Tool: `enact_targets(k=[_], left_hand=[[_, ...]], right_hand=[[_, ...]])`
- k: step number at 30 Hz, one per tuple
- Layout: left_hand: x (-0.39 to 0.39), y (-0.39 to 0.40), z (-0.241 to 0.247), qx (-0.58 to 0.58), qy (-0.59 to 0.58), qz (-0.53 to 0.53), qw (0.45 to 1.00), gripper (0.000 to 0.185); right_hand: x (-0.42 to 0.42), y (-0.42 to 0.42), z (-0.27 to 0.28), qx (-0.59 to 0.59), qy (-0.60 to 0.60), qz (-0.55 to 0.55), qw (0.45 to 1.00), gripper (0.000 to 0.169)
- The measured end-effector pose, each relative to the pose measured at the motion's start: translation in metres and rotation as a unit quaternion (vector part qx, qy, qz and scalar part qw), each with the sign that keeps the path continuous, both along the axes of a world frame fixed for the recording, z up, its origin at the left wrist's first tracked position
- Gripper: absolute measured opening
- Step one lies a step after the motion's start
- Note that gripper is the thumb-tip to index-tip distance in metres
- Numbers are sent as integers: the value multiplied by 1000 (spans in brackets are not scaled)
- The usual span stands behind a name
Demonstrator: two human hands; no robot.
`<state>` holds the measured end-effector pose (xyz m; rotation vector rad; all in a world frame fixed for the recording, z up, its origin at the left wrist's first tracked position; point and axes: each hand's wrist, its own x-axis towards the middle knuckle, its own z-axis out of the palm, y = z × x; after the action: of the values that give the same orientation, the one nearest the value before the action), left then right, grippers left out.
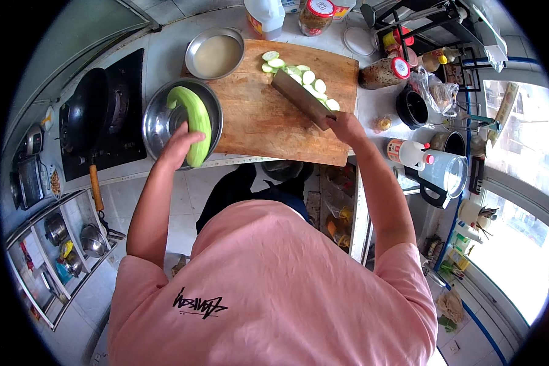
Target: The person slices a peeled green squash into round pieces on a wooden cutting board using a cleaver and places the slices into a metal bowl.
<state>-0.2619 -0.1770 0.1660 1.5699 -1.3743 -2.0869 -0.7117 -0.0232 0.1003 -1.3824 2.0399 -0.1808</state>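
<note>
In my left hand [179, 147] is a long, curved, pale green gourd [196, 120], held over a stainless steel bowl [153, 120] at the left of the board. My right hand [347, 128] grips the handle of a cleaver [302, 98]. The cleaver's broad blade slants across the wooden cutting board [265, 119], its far end beside a group of round, pale slices [308, 78]. Part of that group is hidden behind the blade. A smaller metal bowl of cloudy liquid [216, 56] stands at the board's far left corner.
A black wok [89, 110] rests on the cooktop [135, 137] at left, its wooden handle [96, 187] jutting toward me. Right of the board are a red-lidded jar [379, 73], a black pot [411, 107], a plastic bottle [407, 152] and a clear pitcher [444, 171].
</note>
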Motion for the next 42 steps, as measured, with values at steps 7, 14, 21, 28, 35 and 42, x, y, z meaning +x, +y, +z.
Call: enact_targets(k=[7, 14, 21, 28, 35, 42], left_hand=[[-89, 61, 65, -126, -3, -244, 962, 53], [-162, 89, 14, -186, -167, -420, 872, 50], [-166, 88, -13, -365, -198, -504, 758, 49], [-161, 53, -5, 27, 12, -460, 888, 68], [-128, 30, -54, 172, 85, -43, 981, 45], [-128, 38, -54, 61, 62, 85, 993, 35]], right_hand=[[4, 9, 27, -19, 22, 26, 999, 34], [10, 88, 77, -7, -55, -144, 988, 40], [10, 161, 79, 5, -282, -371, 885, 28], [24, 196, 77, -48, -315, -406, 857, 27], [37, 188, 77, -19, -333, -409, 850, 21], [32, 181, 58, 83, -185, -259, 944, 32]])
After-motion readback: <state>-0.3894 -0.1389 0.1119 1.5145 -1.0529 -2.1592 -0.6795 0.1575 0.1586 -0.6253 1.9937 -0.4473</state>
